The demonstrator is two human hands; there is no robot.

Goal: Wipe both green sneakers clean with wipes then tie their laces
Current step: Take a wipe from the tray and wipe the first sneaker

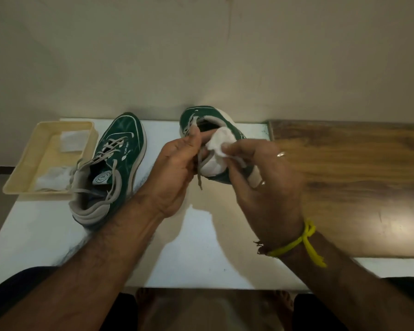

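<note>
Two green sneakers with grey laces are in view. The left sneaker [116,161] rests on the white table [46,237], toe pointing away, laces loose. The right sneaker [202,118] is lifted off the table and tilted, heel toward me. My left hand [175,168] grips this sneaker at its tongue and laces, with a lace end dangling below. My right hand [261,187] presses a crumpled white wipe [219,142] against the sneaker's collar. Much of this sneaker is hidden by both hands.
A cream plastic tray [22,177] at the table's left holds folded white wipes [53,179]. A wooden surface [356,175] adjoins the table on the right. A wall stands close behind. My knees and bare feet show below the table's near edge.
</note>
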